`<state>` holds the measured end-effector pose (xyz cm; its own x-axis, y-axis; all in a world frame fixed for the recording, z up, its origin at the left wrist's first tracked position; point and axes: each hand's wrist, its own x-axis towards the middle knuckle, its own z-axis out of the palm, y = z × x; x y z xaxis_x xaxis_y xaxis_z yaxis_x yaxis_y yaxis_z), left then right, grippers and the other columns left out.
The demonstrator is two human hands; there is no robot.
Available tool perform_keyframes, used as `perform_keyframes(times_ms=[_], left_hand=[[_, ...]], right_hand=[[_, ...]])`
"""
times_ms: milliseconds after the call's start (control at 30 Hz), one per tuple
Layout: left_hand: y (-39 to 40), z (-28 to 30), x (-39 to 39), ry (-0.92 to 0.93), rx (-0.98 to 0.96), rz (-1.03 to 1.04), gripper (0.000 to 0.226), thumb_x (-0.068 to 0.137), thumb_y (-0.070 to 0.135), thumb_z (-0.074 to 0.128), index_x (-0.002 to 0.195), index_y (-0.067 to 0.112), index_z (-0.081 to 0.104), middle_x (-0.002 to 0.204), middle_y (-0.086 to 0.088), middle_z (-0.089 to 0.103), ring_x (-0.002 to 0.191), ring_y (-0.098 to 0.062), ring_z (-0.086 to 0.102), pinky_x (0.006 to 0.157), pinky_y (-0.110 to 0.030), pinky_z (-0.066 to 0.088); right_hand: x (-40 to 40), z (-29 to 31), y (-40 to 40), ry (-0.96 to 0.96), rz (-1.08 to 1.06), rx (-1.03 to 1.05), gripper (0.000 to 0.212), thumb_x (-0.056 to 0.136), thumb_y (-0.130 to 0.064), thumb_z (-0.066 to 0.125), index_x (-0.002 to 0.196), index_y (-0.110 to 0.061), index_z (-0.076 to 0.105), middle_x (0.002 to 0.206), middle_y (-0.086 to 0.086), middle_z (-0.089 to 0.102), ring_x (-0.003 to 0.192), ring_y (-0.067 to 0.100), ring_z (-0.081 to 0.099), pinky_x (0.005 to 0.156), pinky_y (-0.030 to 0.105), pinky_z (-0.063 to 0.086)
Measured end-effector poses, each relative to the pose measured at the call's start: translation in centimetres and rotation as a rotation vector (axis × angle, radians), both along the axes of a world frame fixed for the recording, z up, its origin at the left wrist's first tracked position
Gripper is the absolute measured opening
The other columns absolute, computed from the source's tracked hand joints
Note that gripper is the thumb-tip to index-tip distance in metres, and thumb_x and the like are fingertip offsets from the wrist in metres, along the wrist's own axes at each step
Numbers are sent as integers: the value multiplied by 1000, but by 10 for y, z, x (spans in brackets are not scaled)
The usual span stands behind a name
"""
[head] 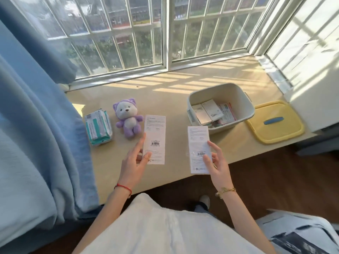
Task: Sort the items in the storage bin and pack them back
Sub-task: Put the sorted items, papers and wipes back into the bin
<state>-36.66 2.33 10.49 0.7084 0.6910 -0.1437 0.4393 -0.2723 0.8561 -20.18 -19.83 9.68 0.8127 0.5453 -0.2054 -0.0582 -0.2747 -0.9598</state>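
Two flat white boxes, printed sides up with barcodes showing, are being held over the counter (183, 99), one in each hand. The left box (155, 139) is being pinched near its lower edge by the left hand (134, 162), thumb on the printed face and fingers along its left side; the right box (199, 149) is being gripped near its lower right corner by the right hand (217, 163), thumb on the face and fingers curled at the edge. Both are being presented label-up and side by side, presumably so that the print can be compared before the boxes are sorted. Whether either box is resting on the counter cannot be told.

The storage bin (236, 96), a pale open tub, is standing just beyond the right box and is being left partly filled with small cartons and packets (212, 112), so the emptying is judged to be only part done. Its yellow lid (275, 123), with a blue handle, is lying flat just to the right of the bin, out of the working area.

Items already taken out are being kept to the left: a purple plush toy (128, 119) lying face up just beside the left box, and a pack of wet wipes (98, 125) further left, near the blue curtain (36, 107). The barred window (165, 33) is admitting striped sunlight onto the counter.
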Motion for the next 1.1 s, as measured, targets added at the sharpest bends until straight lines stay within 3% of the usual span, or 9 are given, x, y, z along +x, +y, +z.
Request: perform_keyframes(times_ms=[100,333,467,567,700,833,967,1033,1100], left_hand=[[-45,4,39,-32,-8,54,62,94,25,59,145,46,30,110,4,67,84,-10,66,70,-4,44],[-115,9,115,-74,-49,155,64,94,23,60,145,48,30,106,5,70,82,-18,67,73,-13,50],[-121,11,151,-39,-33,191,63,93,21,60,145,43,33,101,2,71,70,-9,60,65,-8,43],[-118,10,177,-31,-39,207,62,93,19,61,146,40,34,93,1,70,62,2,55,63,-4,40],[-103,-1,211,17,-64,209,62,94,24,59,145,45,31,90,3,70,71,-6,62,63,-4,41],[-86,-21,247,58,-96,202,62,94,23,59,143,47,31,88,-4,70,63,-9,55,63,-19,43],[-72,-42,286,101,-129,182,60,95,20,56,145,42,32,98,-2,65,63,-7,49,70,-26,44],[-67,-54,306,109,-184,192,59,95,18,54,146,40,32,108,-3,64,68,-11,51,79,-30,48],[-61,-68,324,119,-244,227,59,96,17,53,146,40,32,118,-6,63,77,-15,53,89,-36,50]], right_hand=[[47,10,-43,-7,37,-21,49,93,-26,57,139,-28,42,117,5,61,97,17,68,72,30,59],[139,16,-101,-22,87,-79,51,89,-38,58,138,-36,41,118,1,62,99,18,68,74,32,59],[178,16,-101,-20,81,-71,49,91,-32,59,138,-32,43,117,-4,61,95,10,67,70,26,58],[206,9,-91,-20,66,-82,48,91,-29,61,137,-32,45,116,-4,62,95,13,68,72,30,59],[243,-3,-67,-41,97,-142,44,92,-29,62,131,-41,46,117,-5,61,96,13,67,73,34,61],[278,-14,-37,-59,142,-213,44,94,-26,61,132,-38,43,98,-7,63,85,12,66,68,28,59],[317,-36,-7,-73,182,-290,45,93,-28,62,133,-36,44,94,4,62,76,20,55,64,23,50],[337,-48,7,-54,220,-317,45,92,-28,63,131,-40,44,97,-3,59,80,21,53,70,23,50],[355,-61,20,-65,267,-349,46,91,-29,64,131,-41,44,114,-14,58,92,22,56,81,29,52]])
